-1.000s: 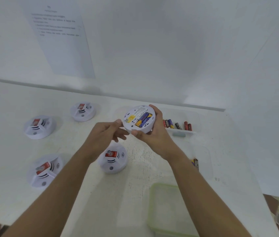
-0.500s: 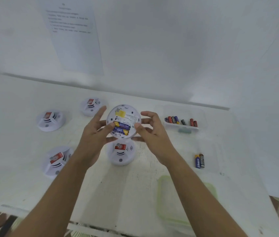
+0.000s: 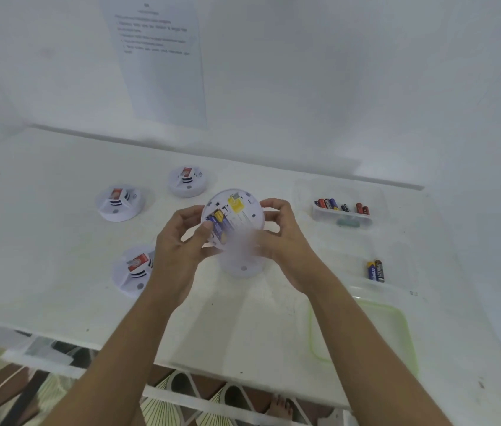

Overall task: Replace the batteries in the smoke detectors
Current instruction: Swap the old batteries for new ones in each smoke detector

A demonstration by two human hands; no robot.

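Because you hold the smoke detector (image 3: 238, 215) back-up between both hands, its batteries (image 3: 219, 225) face you. Your right hand (image 3: 284, 239) curls round the rim to steady it. Your left hand (image 3: 178, 242) grips the other edge, thumb on the cells, probably to pry them out. Spare batteries (image 3: 342, 206) lie beyond your right hand.

White walls (image 3: 335, 72) back a white table (image 3: 43, 241); a printed sheet (image 3: 163, 63) (text unreadable) hangs above its far edge; patterned floor (image 3: 175, 392) below.
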